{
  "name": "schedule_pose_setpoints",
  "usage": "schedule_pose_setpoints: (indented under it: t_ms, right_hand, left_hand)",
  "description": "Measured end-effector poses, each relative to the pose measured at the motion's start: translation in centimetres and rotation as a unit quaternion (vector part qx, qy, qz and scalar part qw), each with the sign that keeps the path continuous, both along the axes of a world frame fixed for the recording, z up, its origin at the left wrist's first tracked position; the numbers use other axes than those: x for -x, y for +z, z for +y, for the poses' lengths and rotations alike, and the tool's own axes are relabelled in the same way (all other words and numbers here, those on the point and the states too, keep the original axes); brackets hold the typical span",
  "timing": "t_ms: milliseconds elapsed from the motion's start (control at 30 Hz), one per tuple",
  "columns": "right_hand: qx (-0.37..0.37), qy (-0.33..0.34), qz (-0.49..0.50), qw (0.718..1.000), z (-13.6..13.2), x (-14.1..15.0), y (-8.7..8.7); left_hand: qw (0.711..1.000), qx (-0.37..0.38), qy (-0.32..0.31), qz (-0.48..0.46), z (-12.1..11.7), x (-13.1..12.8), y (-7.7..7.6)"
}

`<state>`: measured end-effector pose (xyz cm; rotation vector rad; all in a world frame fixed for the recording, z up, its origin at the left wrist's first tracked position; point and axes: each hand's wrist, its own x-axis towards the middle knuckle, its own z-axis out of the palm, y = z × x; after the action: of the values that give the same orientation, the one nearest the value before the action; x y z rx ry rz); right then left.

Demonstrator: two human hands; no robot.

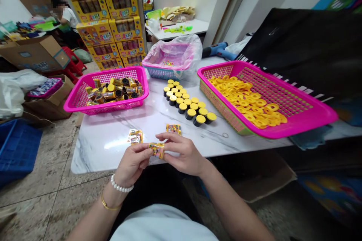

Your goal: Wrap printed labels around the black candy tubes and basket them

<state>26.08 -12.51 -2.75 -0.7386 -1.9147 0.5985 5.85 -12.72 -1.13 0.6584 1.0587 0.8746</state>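
Note:
Both my left hand point(132, 165) and my right hand point(181, 153) pinch a small yellow printed packet point(157, 150) between them, above the front of a white marble table point(113, 150). Two similar packets point(135, 136) point(173, 129) lie just beyond my hands. Farther back stand rows of black cylinders with yellow caps point(186, 101). A pink basket point(106, 107) to the left holds wrapped cylinders point(114, 91). A pink-and-green basket point(266, 120) to the right holds yellow rings point(246, 101). A rubber band point(225, 134) lies near that basket.
A pink-and-blue basket point(158, 69) lined with plastic stands at the table's back, beside a blue tool point(217, 51). Black cloth point(299, 49) hangs right. Stacked yellow boxes point(110, 19), a co-worker point(65, 17), cardboard boxes point(36, 54) and a blue crate point(17, 147) lie beyond the table's left side.

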Motion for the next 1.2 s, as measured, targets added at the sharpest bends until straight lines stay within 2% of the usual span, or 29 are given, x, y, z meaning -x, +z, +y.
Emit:
schedule_pose_setpoints:
  t_ms: [33,67,100,133,167,200,233,300,367,433,500,600,700,767,833,933,1033,1200]
  right_hand:
    - [0.007,0.014,0.019,1.0,0.1,-0.8,0.3]
    - [0.007,-0.006,0.035,0.999,0.2,-1.8,0.5]
    - [-0.002,-0.067,0.04,0.997,0.4,-2.7,0.7]
    - [-0.016,-0.165,0.025,0.986,0.7,-3.6,0.7]
    - [-0.03,-0.278,-0.012,0.96,1.0,-4.4,0.6]
    - [-0.042,-0.381,-0.069,0.921,1.3,-5.1,0.4]
    - [-0.048,-0.455,-0.135,0.879,1.5,-5.5,0.1]
    - [-0.041,-0.524,-0.247,0.814,2.0,-5.9,-0.6]
    - [-0.029,-0.54,-0.295,0.787,2.3,-5.8,-1.2]
    - [-0.031,-0.543,-0.301,0.784,2.5,-5.6,-1.7]
    - [-0.04,-0.537,-0.289,0.792,2.6,-5.5,-2.0]
    - [-0.048,-0.515,-0.22,0.827,2.6,-5.1,-1.7]
    - [-0.005,-0.451,-0.016,0.892,1.7,-4.0,-0.3]
    - [0.06,-0.355,0.148,0.921,1.0,-2.8,0.9]
    - [0.123,-0.251,0.259,0.924,0.5,-1.5,1.7]
    - [0.187,-0.153,0.318,0.917,0.5,0.0,2.2]
    - [0.226,-0.116,0.315,0.915,0.9,0.6,2.3]
    - [0.292,-0.094,0.267,0.914,1.2,0.6,2.5]
  left_hand:
    - [1.0,0.012,0.011,-0.002,0.1,0.1,0.2]
    - [0.999,0.02,0.027,-0.009,0.3,0.2,0.4]
    - [0.999,0.025,0.041,-0.016,0.4,0.3,0.7]
    - [0.998,0.03,0.05,-0.025,0.6,0.4,1.0]
    - [0.997,0.036,0.053,-0.035,0.8,0.5,1.2]
    - [0.997,0.042,0.052,-0.046,0.9,0.6,1.3]
    - [0.996,0.051,0.049,-0.058,1.1,0.6,1.4]
    - [0.993,0.07,0.046,-0.088,1.4,0.6,1.5]
    - [0.989,0.081,0.046,-0.115,1.7,0.5,1.5]
    - [0.987,0.085,0.048,-0.131,2.0,0.6,1.5]
    - [0.985,0.085,0.049,-0.139,2.2,0.7,1.4]
    - [0.984,0.083,0.062,-0.148,2.5,0.9,1.4]
    - [0.981,0.083,0.084,-0.155,2.7,0.6,1.3]
    - [0.98,0.088,0.089,-0.155,2.9,0.2,1.2]
    - [0.98,0.094,0.085,-0.155,3.0,-0.3,1.3]
    - [0.98,0.096,0.075,-0.155,3.2,-0.8,1.3]
    - [0.983,0.086,0.059,-0.15,3.2,-0.9,1.3]
    - [0.989,0.059,0.02,-0.133,3.0,-0.9,1.3]
